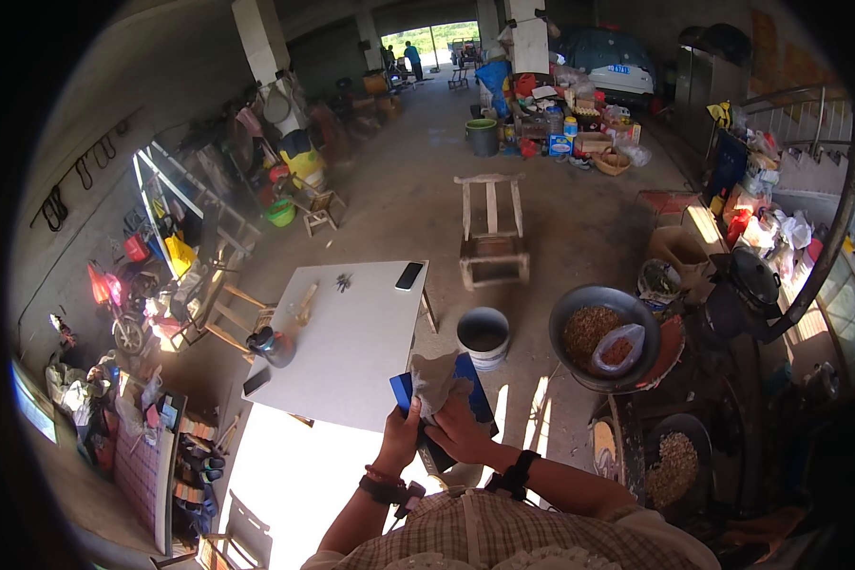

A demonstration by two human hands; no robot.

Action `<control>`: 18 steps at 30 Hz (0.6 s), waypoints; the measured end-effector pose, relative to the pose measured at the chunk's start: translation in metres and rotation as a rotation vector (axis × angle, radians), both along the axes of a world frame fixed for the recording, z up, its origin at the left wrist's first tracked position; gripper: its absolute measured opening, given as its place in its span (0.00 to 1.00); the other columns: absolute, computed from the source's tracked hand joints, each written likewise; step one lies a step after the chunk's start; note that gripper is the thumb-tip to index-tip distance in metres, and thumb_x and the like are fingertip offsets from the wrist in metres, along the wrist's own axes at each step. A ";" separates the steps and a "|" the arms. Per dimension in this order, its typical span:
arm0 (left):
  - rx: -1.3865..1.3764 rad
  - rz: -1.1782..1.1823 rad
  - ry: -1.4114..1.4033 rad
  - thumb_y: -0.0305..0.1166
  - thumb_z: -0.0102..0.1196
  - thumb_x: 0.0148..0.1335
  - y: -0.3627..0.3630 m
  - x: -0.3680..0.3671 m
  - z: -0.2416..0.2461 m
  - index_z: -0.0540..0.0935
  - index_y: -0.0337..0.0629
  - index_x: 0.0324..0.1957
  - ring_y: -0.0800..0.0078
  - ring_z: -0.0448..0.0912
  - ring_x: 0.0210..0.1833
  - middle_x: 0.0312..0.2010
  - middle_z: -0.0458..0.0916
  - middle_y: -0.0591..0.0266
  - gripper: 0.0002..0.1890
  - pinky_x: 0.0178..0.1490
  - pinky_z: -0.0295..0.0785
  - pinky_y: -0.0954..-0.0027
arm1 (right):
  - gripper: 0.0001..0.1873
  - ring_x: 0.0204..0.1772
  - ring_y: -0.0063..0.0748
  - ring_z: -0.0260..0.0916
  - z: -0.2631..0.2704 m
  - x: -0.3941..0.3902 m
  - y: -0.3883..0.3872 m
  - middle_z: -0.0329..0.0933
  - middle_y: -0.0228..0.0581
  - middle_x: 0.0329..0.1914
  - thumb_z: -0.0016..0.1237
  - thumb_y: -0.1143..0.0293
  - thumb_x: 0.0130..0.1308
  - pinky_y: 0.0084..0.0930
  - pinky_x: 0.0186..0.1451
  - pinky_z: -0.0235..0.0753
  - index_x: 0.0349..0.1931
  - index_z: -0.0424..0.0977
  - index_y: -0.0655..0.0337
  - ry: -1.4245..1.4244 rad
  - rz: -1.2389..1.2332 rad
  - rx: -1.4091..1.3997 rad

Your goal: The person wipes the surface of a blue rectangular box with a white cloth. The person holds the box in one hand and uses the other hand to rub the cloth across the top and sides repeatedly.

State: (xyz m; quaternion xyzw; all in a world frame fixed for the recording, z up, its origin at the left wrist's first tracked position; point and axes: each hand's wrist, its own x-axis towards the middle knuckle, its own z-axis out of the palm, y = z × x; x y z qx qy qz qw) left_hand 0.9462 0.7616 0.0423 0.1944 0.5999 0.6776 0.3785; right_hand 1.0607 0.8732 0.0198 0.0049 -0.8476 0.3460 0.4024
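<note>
A dark blue box or case (479,390) with a bright blue part is held in front of my chest. My left hand (399,436) grips its left side, thumb up. My right hand (462,432) has hold of a crumpled grey cloth (433,377) and presses it against the box. The cloth hides the middle of the box, so its exact kind is unclear. Just beyond both hands stands a white table (356,342). On it lie a phone (408,276), a bunch of keys (343,283), a dark bottle or jug (278,348) and a second phone (257,381).
A bucket (483,335) stands right of the table, with a wooden chair (494,239) beyond it. To the right, a wide dark basin (564,303) holds brown bits and a plastic bag (618,350). Strong sunlight whitens the table's near side. Two people stand by the far doorway.
</note>
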 end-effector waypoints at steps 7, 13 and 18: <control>-0.083 -0.056 0.185 0.47 0.50 0.75 0.000 -0.004 -0.003 0.75 0.26 0.53 0.78 0.73 0.44 0.43 0.80 0.60 0.26 0.49 0.72 0.72 | 0.22 0.61 0.59 0.63 0.005 -0.020 0.030 0.66 0.54 0.60 0.49 0.70 0.67 0.51 0.62 0.60 0.61 0.66 0.63 -0.024 -0.009 -0.031; -0.018 -0.042 0.016 0.48 0.48 0.75 -0.004 -0.008 -0.005 0.75 0.27 0.53 0.79 0.74 0.43 0.42 0.80 0.62 0.26 0.47 0.73 0.74 | 0.24 0.68 0.63 0.56 0.000 -0.007 -0.009 0.62 0.57 0.65 0.46 0.66 0.69 0.52 0.70 0.54 0.62 0.65 0.66 -0.040 0.025 0.007; -0.114 -0.054 0.055 0.49 0.48 0.75 -0.013 -0.006 -0.005 0.74 0.26 0.55 0.79 0.74 0.43 0.43 0.79 0.61 0.28 0.48 0.73 0.74 | 0.23 0.68 0.60 0.58 -0.001 -0.020 0.017 0.64 0.59 0.63 0.46 0.63 0.70 0.52 0.73 0.52 0.60 0.66 0.67 -0.112 -0.059 0.024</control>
